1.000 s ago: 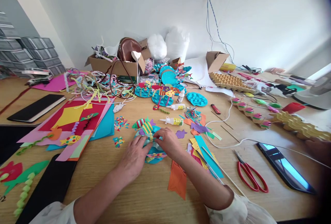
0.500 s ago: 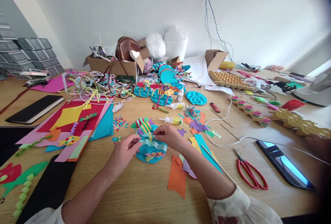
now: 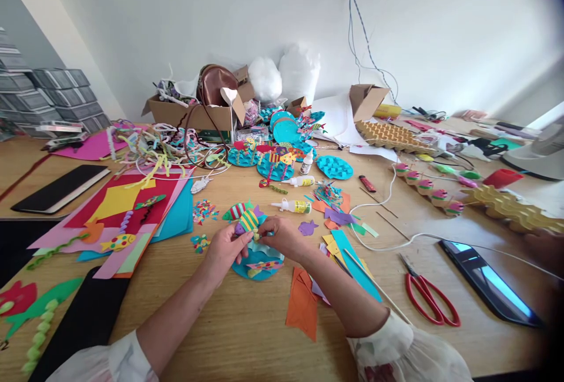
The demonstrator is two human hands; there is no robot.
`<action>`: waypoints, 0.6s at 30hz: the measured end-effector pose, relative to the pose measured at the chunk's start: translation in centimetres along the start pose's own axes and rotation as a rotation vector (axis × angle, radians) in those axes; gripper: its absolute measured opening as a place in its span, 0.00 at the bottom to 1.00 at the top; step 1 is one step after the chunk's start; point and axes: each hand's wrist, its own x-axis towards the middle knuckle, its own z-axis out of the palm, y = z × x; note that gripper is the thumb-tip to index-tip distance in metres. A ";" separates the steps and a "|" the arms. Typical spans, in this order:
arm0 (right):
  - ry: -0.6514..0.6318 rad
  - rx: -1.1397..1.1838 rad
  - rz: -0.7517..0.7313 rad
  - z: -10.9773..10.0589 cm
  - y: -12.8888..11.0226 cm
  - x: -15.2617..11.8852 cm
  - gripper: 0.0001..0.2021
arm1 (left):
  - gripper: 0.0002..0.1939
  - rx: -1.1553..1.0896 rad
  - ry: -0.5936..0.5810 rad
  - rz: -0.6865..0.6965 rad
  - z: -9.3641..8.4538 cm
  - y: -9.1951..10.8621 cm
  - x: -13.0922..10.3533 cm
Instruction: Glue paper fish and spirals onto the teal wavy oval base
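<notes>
A blue round craft base [image 3: 259, 264] with a wavy light-blue strip and a spotted paper fish [image 3: 264, 265] lies on the table in front of me. My left hand [image 3: 227, 248] pinches the lower edge of a yellow-and-green striped fish with a purple head [image 3: 249, 221], above the back of the base. My right hand [image 3: 277, 234] has its fingertips closed at the fish's right side, near a small pale yellow piece; its exact hold is partly hidden. Behind the striped fish is a red-and-green striped fish [image 3: 235, 211].
Glue bottles [image 3: 296, 206] lie behind my hands. Orange paper [image 3: 302, 305], blue strips and red-handled scissors [image 3: 429, 297] are to the right, beside a dark tablet [image 3: 489, 282]. Coloured sheets [image 3: 118, 200] lie left. Another person's hand [image 3: 544, 247] shows at the right edge.
Both hands have moved closer together at the striped fish, and my left hand has gone up and inward onto it. A purple fish piece shows more fully beside my right wrist.
</notes>
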 end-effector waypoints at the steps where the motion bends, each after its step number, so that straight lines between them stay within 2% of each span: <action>1: -0.002 -0.011 -0.012 0.0 -0.1 0.0 0.05 | 0.15 0.000 0.008 0.002 0.2 0.0 0.1; 5: -0.005 -0.007 -0.040 0.0 -0.2 0.2 0.06 | 0.13 -0.004 0.035 0.009 1.0 -0.2 0.4; 13: 0.057 0.031 0.025 0.5 -0.1 0.3 0.02 | 0.11 0.015 0.033 0.074 1.5 -0.4 0.9; 18: 0.050 -0.001 0.001 0.7 0.3 0.5 0.07 | 0.09 0.036 -0.005 0.131 1.5 0.1 0.7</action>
